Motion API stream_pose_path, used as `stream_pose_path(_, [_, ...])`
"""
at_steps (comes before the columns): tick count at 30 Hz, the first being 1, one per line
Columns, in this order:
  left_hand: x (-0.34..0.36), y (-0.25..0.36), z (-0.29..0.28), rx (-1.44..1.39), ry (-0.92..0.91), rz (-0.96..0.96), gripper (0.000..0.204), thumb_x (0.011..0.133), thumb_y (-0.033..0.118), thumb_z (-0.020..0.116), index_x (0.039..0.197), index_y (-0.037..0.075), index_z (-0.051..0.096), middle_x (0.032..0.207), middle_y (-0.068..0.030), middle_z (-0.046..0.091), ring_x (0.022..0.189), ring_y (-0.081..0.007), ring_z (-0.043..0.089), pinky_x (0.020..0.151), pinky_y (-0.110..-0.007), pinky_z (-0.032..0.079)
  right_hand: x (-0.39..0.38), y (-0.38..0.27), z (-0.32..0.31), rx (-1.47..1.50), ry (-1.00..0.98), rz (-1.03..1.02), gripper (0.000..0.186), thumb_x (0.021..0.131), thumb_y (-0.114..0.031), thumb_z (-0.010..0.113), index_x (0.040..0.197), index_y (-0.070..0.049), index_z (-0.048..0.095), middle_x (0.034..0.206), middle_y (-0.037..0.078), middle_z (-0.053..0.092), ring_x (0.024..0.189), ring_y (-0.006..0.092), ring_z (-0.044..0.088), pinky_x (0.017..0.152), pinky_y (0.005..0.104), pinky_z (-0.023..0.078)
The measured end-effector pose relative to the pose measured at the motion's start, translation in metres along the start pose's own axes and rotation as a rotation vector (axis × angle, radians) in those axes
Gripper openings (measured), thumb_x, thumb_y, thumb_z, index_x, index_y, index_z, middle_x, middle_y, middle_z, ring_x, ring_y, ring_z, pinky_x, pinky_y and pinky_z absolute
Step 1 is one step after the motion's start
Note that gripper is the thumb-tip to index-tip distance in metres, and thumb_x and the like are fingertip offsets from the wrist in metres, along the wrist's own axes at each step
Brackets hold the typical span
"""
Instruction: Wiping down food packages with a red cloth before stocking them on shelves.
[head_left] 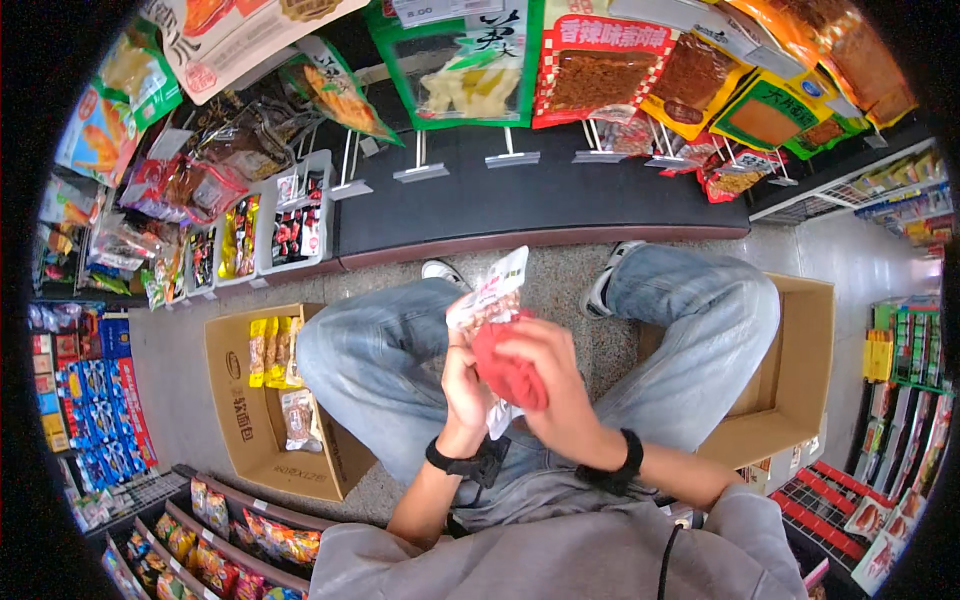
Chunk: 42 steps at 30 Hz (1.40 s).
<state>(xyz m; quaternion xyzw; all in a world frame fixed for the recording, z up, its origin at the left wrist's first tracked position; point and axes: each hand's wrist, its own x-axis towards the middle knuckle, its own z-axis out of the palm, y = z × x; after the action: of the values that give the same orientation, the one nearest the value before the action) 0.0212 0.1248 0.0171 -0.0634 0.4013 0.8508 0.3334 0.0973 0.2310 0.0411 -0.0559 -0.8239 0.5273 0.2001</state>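
Observation:
Between my knees I hold up a white and clear snack packet (488, 303) with pale brown pieces showing through it. My left hand (461, 392) is closed around the packet's left side. A bunched red cloth (505, 372) is in my right hand (558, 385), whose fingers press it against the packet's front. The cloth hides the middle of the packet; its white lower end sticks out beneath. In the open cardboard box (228, 400) to my left lie several yellow packets (274, 350) and a packet like the held one (300, 420).
A second cardboard box (800, 360) stands by my right leg. Ahead is a dark shelf base (560, 190), with hooks and hanging snack bags (455, 75) above it. White bins (300, 215) stand at the left. Racks of packaged goods (225, 550) lie close behind on both sides.

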Motion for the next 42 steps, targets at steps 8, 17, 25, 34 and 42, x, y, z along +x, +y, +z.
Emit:
stream_pose_path(8, [-0.012, -0.025, -0.014, 0.155, -0.057, -0.19, 0.067, 0.078, 0.014, 0.04, 0.143, 0.001, 0.03, 0.135, -0.0118, 0.048, 0.119, -0.0189, 0.049, 0.099, -0.029, 0.039, 0.025, 0.011, -0.012, -0.116, 0.159, 0.009, 0.054, 0.068, 0.01, 0.058, 0.118, -0.009, 0.061, 0.124, 0.013, 0.055, 0.111, 0.0348, 0.049, 0.096, 0.0396, 0.039])
stream_pose_path(17, [-0.017, -0.01, -0.014, 0.393, -0.073, -0.319, 0.065, 0.077, 0.014, 0.039, 0.14, -0.001, 0.035, 0.129, -0.0146, 0.052, 0.113, -0.0171, 0.053, 0.093, -0.03, 0.043, 0.014, -0.002, -0.013, -0.194, 0.183, -0.085, 0.049, 0.068, -0.007, 0.07, 0.116, -0.014, 0.065, 0.122, 0.007, 0.057, 0.106, 0.0302, 0.051, 0.093, 0.0416, 0.042])
stream_pose_path(25, [-0.021, 0.0, -0.013, 0.22, -0.15, -0.097, 0.061, 0.075, 0.012, 0.038, 0.131, -0.009, 0.045, 0.126, -0.0169, 0.057, 0.111, -0.0231, 0.059, 0.096, -0.036, 0.047, 0.026, 0.047, -0.016, -0.199, 0.23, -0.012, 0.037, 0.066, 0.009, 0.065, 0.097, -0.01, 0.066, 0.115, 0.013, 0.059, 0.105, 0.0329, 0.054, 0.09, 0.0383, 0.044])
stream_pose_path(34, [0.001, 0.004, -0.021, -0.138, -0.102, -0.124, 0.067, 0.081, 0.028, 0.039, 0.139, -0.004, 0.035, 0.135, -0.0217, 0.05, 0.12, -0.0377, 0.052, 0.1, -0.047, 0.043, 0.002, 0.064, -0.037, 0.209, 0.317, 0.304, 0.038, 0.084, 0.005, 0.056, 0.122, -0.002, 0.056, 0.118, 0.012, 0.06, 0.113, 0.0234, 0.057, 0.096, 0.0318, 0.043])
stream_pose_path(42, [-0.008, -0.014, -0.007, 0.054, 0.089, 0.075, 0.053, 0.096, 0.035, 0.038, 0.136, 0.002, 0.043, 0.133, -0.0141, 0.053, 0.119, -0.0274, 0.053, 0.105, -0.04, 0.04, 0.001, -0.001, 0.01, -0.076, -0.028, -0.007, 0.067, 0.068, 0.0, 0.067, 0.133, -0.009, 0.053, 0.143, 0.014, 0.043, 0.13, 0.0356, 0.04, 0.109, 0.0451, 0.032])
